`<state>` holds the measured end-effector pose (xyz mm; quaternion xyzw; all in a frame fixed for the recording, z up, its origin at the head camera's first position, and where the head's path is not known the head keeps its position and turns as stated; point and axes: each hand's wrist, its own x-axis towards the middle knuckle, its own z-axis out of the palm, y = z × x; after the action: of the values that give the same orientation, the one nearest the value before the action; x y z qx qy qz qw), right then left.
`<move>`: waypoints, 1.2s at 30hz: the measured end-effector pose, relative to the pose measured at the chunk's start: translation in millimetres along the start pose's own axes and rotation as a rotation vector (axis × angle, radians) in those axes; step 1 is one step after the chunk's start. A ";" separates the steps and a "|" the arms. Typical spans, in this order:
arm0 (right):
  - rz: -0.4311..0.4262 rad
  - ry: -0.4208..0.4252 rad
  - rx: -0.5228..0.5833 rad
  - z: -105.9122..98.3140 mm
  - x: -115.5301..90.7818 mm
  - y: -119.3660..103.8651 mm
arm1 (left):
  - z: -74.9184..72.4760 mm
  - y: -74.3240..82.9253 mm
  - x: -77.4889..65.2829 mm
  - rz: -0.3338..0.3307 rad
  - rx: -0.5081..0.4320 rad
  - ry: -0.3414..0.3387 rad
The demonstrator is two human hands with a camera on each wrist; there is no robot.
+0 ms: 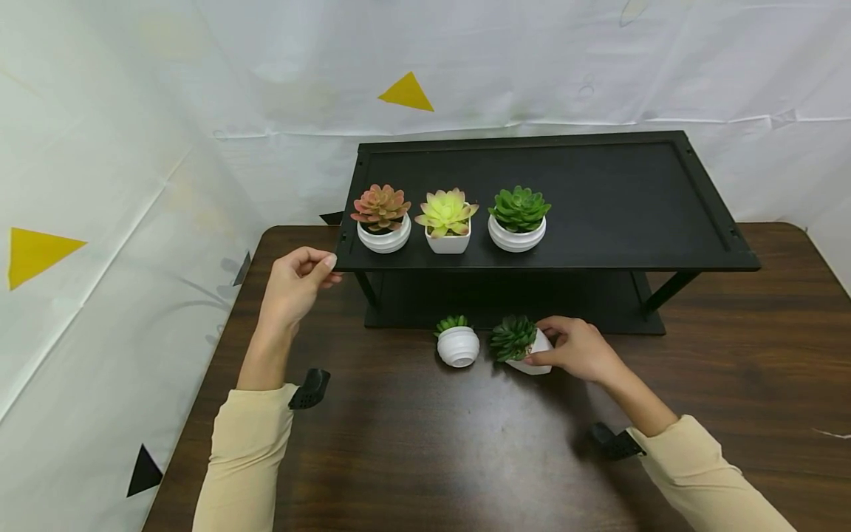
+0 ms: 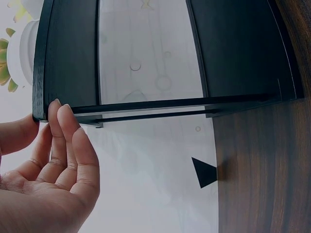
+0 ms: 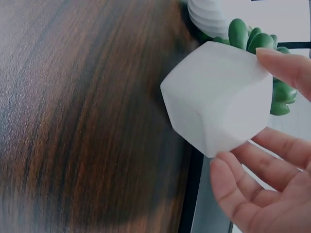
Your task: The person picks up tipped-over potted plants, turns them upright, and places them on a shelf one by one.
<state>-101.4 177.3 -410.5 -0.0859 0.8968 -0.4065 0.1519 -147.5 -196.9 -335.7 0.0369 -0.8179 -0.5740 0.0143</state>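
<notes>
My left hand [image 1: 295, 287] pinches the front left corner of the black two-tier shelf [image 1: 618, 199], thumb on top and fingers beneath, as the left wrist view shows. In my right hand [image 1: 580, 349] is a potted succulent [image 1: 513, 338] with dark green leaves, held by its square white pot [image 3: 218, 97] between thumb and fingers. The pot is tilted, its leaves leaning left. Just left of it, a small succulent [image 1: 458, 346] in a round ribbed white pot lies tipped on the table, base toward me.
On the upper shelf stand a reddish succulent [image 1: 382, 218], a yellow-green one [image 1: 447, 220] and a green one [image 1: 519, 219], all in white pots. The brown wooden table [image 1: 412, 443] extends in front. White sheeting [image 1: 505, 66] hangs behind and at the left.
</notes>
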 end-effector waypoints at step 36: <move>-0.114 -0.306 0.236 -30.0 -6.7 40.5 | 0.0 0.7 -1.0 0.001 -0.005 0.000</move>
<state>-106.6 226.8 -421.1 -0.1790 0.8029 -0.4992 0.2722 -146.5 -196.6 -335.0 0.0363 -0.8165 -0.5760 0.0149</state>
